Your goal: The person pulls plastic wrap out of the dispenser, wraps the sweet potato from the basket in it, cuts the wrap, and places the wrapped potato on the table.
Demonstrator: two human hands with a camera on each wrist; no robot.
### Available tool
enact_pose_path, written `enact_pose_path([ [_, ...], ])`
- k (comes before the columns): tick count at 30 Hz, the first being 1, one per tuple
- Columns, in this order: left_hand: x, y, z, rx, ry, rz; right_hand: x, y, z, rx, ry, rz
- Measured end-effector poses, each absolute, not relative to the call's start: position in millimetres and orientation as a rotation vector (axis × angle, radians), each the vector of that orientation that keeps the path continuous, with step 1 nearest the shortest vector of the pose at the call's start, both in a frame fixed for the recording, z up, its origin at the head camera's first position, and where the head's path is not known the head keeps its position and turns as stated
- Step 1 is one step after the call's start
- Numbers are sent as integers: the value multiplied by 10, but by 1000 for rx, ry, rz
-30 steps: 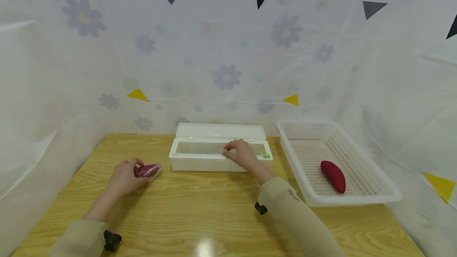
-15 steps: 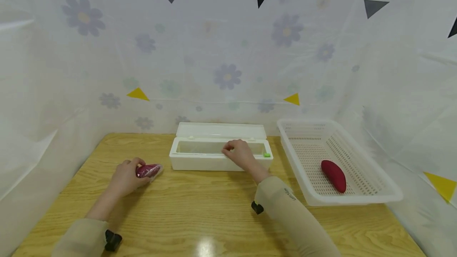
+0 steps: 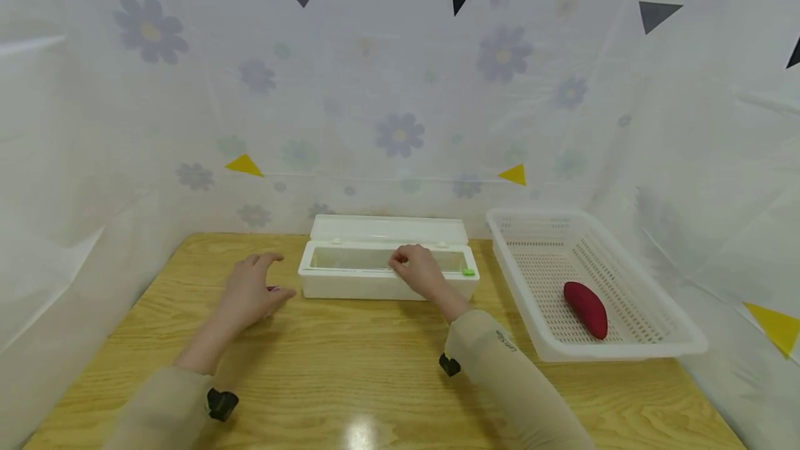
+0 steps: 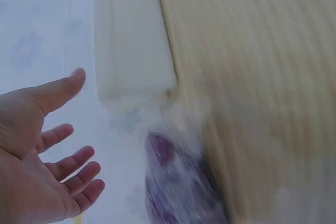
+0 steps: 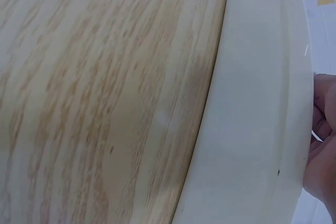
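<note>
My left hand [image 3: 250, 294]: fingers spread, thumb out, gripping nothing. Film-wrapped purple item [image 4: 181, 182] just beside it, on the wooden table [image 3: 369, 360]; head view shows only a sliver between thumb and fingers. White box [image 3: 350, 287] sits between my hands, lid [image 3: 387, 229] up on the far side. My right hand [image 3: 419, 271] is over the box opening, thumb and fingertips drawn together; can't tell if they pinch anything. Green tab [image 3: 468, 272] just right of that hand. Farther right: white basket [image 3: 625, 349], red oblong item [image 3: 585, 310] inside.
</note>
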State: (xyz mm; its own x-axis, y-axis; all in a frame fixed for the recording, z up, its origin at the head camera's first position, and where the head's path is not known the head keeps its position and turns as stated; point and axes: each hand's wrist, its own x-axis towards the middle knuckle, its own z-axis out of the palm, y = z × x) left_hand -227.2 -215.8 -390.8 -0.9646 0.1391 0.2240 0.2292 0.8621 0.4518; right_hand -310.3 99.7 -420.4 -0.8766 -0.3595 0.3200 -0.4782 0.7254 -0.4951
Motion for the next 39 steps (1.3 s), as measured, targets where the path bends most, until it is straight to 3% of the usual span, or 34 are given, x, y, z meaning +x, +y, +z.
enact_pose_path([
  [15, -2727, -1478, -3956, -435, -2781, -831, -3118, 995, -4282, 728, -2655, 887],
  [39, -2982, -1483, -4032, -524, -2672, -679, -3129, 997, -4237, 667, -2686, 875],
])
